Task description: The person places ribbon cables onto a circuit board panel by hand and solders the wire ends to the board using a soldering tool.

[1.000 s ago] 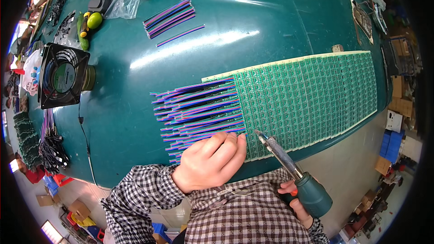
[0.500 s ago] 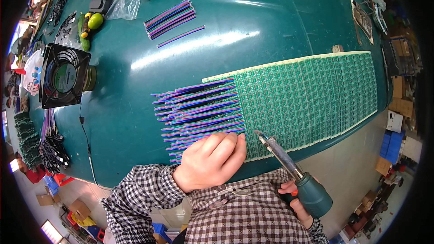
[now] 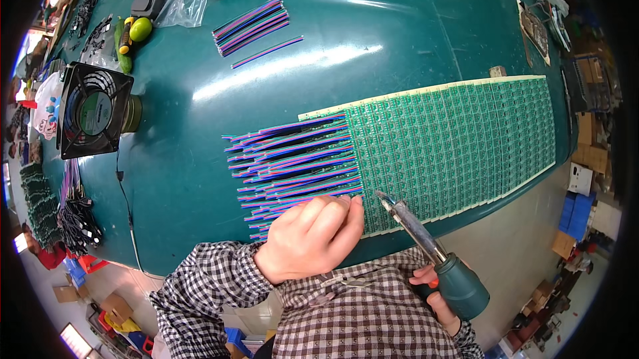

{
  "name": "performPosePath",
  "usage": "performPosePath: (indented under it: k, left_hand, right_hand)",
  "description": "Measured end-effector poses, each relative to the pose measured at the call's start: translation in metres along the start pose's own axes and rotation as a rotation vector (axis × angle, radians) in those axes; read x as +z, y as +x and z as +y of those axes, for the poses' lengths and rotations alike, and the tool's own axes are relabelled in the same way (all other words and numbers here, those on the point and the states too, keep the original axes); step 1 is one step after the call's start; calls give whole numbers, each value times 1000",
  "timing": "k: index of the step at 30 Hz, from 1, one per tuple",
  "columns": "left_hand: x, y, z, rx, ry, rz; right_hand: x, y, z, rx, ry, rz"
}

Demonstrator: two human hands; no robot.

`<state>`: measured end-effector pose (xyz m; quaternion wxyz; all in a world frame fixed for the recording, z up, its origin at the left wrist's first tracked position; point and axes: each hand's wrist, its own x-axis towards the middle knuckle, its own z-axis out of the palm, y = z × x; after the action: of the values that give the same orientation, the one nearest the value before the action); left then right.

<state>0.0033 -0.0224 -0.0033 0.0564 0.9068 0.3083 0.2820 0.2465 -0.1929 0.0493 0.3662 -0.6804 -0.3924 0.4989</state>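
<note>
teal table [image 3: 413, 39] fills most of the view. on it, toward the near right edge, a big green panel of small circuit boards [image 3: 459, 143] lies flat, its near edge close to the table edge. a row of multicolour ribbon wires [image 3: 293, 166] fans out from the panel's left edge, lying side by side and pointing left. black square fan [image 3: 90, 111] stands at the far left of the table, cable trailing toward the near edge. loose bundle of the same striped wires [image 3: 251, 25] sits further back, well apart from the panel. left hand [image 3: 309, 238] is curled, fingers pressing down on the nearest wires right where they meet the panel's corner. right hand [image 3: 436, 292] is clenched around the teal handle of a soldering iron [image 3: 426, 246]; the iron is tilted, tip just beside the left fingertips, at the panel's near edge. cannot tell if the tip touches the board.
</note>
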Motion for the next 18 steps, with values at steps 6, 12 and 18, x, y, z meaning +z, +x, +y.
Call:
performPosePath:
  k: [6,12,18]
  left_hand:
    - [-1,1,-1,-3,-30,-11]
    - [-5,2,-3,-41,-127,-37]
    - [-5,3,-5,-42,-141,-41]
  right_hand:
    - [6,4,-6,-17,63,33]
    - [0,0,3,-13,-16,-16]
    - [-2,2,1,-9,-73,-56]
